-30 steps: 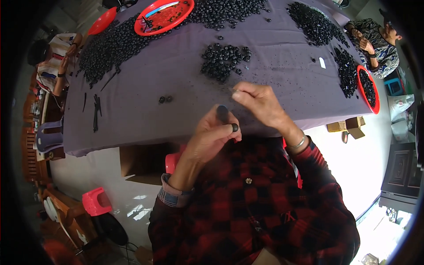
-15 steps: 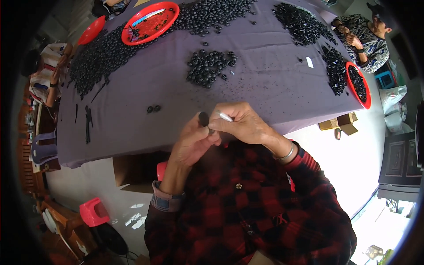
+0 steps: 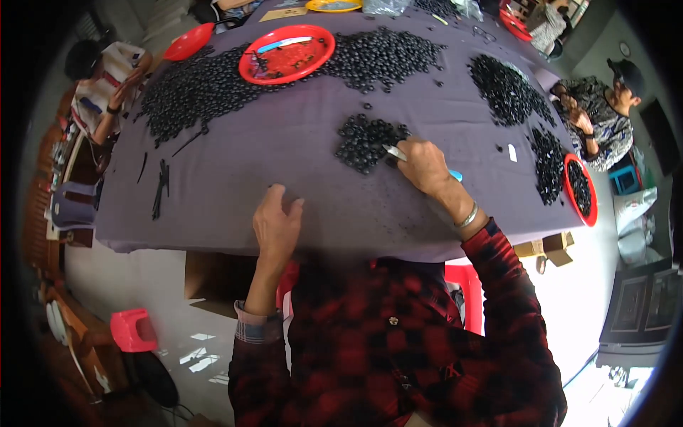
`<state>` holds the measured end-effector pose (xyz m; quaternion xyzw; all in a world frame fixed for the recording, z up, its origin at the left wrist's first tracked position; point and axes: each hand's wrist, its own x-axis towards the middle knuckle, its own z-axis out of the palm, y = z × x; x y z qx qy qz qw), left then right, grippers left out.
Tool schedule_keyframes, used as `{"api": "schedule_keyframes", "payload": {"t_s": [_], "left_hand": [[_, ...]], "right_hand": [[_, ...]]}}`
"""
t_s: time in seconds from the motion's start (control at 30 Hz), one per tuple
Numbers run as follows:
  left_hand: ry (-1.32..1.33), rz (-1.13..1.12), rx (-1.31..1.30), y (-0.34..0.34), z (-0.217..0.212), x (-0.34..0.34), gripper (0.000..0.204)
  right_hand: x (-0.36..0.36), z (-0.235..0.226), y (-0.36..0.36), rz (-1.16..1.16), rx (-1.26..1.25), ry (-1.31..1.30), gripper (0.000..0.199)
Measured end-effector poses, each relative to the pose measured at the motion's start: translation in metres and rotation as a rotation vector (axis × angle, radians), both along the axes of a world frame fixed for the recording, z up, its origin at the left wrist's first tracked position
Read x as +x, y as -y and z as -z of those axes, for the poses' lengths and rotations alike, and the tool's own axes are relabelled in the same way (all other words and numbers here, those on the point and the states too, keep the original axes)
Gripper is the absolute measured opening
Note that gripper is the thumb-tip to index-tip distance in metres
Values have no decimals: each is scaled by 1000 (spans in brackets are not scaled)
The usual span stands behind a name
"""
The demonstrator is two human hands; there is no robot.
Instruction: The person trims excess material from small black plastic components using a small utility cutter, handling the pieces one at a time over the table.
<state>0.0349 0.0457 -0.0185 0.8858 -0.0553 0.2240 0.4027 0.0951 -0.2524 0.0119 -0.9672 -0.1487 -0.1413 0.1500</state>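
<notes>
In my closed right hand (image 3: 425,166) is a small knife (image 3: 395,152) with a pale blade and a blue handle end sticking out behind the fist. Its blade tip lies at the edge of a small heap of round black pieces (image 3: 364,144) at mid-table. My left hand (image 3: 276,222) rests low over the cloth near the table's front edge, back upward, thumb and index finger apart. The undersides of its other fingers are hidden, and no held piece shows.
A purple cloth covers the table (image 3: 235,149). Larger black heaps (image 3: 203,92) lie beyond, around a red tray (image 3: 329,58). Black strips (image 3: 161,188) lie at left, and a red basin (image 3: 578,186) at right. Other people (image 3: 601,121) sit at the sides.
My hands have parted. The left, which held a black round piece, moved to the cloth at left. The right carried the knife forward to the small heap. The view has tilted up.
</notes>
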Motion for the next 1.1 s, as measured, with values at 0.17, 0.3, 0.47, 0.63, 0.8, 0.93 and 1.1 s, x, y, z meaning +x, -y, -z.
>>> {"api": "schedule_keyframes", "payload": {"t_s": [0.17,0.3,0.47,0.63,0.8,0.93,1.1], "left_hand": [[-22,14,51,-13,6,1,28],[-47,21,69,-16,4,2,29],[28,3,-38,-16,4,-3,24],[63,6,-88,-11,6,-1,25],[115,5,-46,-9,6,1,25],[111,-5,-19,-18,7,-6,26],[5,9,-69,-11,6,2,26]], "right_hand": [[5,-9,1,35,-59,-139,11],[8,-23,13,-12,-26,-246,17],[33,-62,-21,-143,-42,-308,17],[142,-83,-68,-257,-268,7,24],[191,-148,-93,114,224,269,39],[144,-137,-97,128,117,144,30],[80,-84,-25,38,262,-57,27]]}}
